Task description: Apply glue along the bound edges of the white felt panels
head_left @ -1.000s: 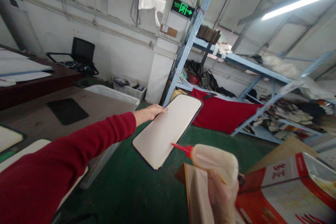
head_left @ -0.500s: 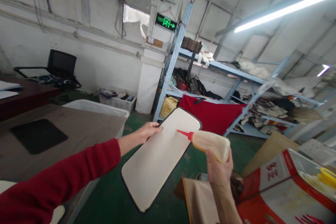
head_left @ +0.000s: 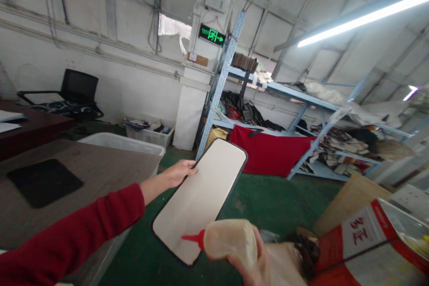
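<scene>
My left hand (head_left: 182, 172), below a red sleeve, grips the left edge of a long cream panel (head_left: 204, 187) with rounded corners and a dark border. The panel is held up at a slant above the green floor. In my right hand (head_left: 253, 259) is a squeeze bottle (head_left: 228, 239) of yellowish liquid, lying nearly level. Its red pointed nozzle is over the lower part of the panel; whether the tip touches the surface I cannot tell.
A brown table (head_left: 110, 165) with a dark flat piece (head_left: 45, 183) stands at left, a white plastic bin (head_left: 134, 140) behind it. Blue shelving (head_left: 214, 107) hung with red cloth (head_left: 271, 152) is ahead. A red and white tin (head_left: 362, 246) stands at lower right.
The bottle in my right hand has moved down and left, from the panel's upper part to its lower end. My left hand and the panel have shifted slightly left.
</scene>
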A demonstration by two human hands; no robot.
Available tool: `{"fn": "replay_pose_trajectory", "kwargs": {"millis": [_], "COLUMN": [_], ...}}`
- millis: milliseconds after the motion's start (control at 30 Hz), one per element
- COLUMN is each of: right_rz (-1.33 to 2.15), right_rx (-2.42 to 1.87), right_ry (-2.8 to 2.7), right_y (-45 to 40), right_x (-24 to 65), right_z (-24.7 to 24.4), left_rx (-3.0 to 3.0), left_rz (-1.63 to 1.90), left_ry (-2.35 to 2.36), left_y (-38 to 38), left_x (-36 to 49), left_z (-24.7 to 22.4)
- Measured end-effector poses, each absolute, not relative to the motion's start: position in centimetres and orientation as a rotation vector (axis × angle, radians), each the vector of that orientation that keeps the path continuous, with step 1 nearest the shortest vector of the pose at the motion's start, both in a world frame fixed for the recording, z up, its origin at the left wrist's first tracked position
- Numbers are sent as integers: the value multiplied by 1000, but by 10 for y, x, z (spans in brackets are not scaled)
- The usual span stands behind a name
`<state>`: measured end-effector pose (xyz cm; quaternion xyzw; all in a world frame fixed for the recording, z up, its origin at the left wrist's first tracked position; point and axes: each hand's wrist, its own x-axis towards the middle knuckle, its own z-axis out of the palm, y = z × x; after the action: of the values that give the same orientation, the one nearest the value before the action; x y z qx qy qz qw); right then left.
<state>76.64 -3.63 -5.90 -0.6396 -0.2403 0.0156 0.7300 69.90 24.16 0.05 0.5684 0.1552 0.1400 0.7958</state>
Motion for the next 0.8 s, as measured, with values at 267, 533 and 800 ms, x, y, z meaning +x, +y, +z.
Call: {"fn": "replay_pose_trajectory", "kwargs": {"millis": [267, 533, 800], "right_rz": [-247, 68, 16], "right_rx": [-1087, -1235, -1197], "right_ry": [-321, -510, -519], "right_y": [0, 17, 41], "right_x": [837, 786, 805], "right_z": [4, -40, -17], "left_rx": [1227, 1208, 1169], "left_rz": [257, 318, 307], "left_ry": [297, 341, 335], "left_y": [247, 272, 277], "left_x": [689, 673, 674], "left_z": [3, -2, 1]}}
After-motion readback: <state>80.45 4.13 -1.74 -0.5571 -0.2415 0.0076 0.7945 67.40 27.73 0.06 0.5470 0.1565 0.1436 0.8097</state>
